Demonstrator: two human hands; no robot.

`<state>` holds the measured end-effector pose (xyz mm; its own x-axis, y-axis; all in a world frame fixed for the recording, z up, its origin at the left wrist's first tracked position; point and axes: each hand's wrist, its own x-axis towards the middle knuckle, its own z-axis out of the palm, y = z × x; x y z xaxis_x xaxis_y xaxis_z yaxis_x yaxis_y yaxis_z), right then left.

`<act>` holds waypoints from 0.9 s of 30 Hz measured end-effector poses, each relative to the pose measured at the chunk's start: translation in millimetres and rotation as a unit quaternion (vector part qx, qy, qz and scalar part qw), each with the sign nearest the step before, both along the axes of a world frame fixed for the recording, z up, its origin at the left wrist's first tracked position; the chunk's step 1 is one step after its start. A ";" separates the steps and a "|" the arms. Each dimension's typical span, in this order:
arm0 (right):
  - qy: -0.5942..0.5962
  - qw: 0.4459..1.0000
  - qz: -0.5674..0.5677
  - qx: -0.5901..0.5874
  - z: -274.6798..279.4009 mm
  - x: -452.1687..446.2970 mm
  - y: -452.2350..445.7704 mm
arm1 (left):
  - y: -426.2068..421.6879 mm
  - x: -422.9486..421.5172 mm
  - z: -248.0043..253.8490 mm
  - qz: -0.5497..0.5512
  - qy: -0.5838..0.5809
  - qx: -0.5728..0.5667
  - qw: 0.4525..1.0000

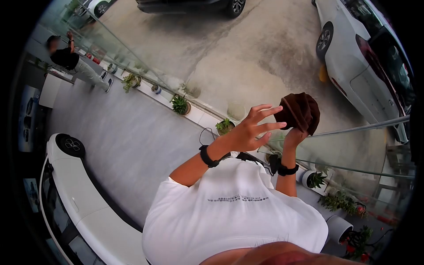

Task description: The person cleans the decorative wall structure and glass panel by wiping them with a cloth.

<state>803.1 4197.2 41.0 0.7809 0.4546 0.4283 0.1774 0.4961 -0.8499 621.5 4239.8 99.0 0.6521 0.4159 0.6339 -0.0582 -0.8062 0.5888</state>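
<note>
A dark brown bundle of folded cloth (300, 111) is raised in front of my white shirt. My right hand (294, 138) grips it from below, and the cloth hides most of those fingers. From the left my left hand (256, 128) reaches toward it with fingers spread. Its fingertips are at the edge of the cloth; whether they touch it I cannot tell. Black bands circle both wrists, with a small dark device (275, 163) by the right one.
Potted plants (180, 105) line a white ledge along a glass wall. A white car (95, 207) stands indoors at lower left; another white car (366, 66) and a dark car (190, 6) are outside. A person (66, 57) stands by the glass at upper left.
</note>
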 end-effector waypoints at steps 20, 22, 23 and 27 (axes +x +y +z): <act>-0.354 0.869 -0.345 0.019 172.8 -94.8 140.7 | 462.2 -525.4 -64.2 0.608 -0.288 -0.145 0.725; -0.267 0.922 -0.260 0.100 163.5 -96.3 158.4 | 477.8 -542.5 -49.5 0.591 -0.272 -0.166 0.741; -0.262 0.927 -0.249 0.103 157.8 -100.3 168.2 | 487.1 -548.2 -41.6 0.577 -0.265 -0.169 0.754; -0.503 0.761 -0.407 -0.035 165.6 -175.3 228.0 | 519.6 -562.2 -33.1 0.487 -0.254 -0.209 0.809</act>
<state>627.7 4425.2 206.6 0.1080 0.0435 0.9932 0.9810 -0.1668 -0.0993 59.3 4759.4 65.8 -0.4141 0.8230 0.3888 0.1658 -0.3518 0.9213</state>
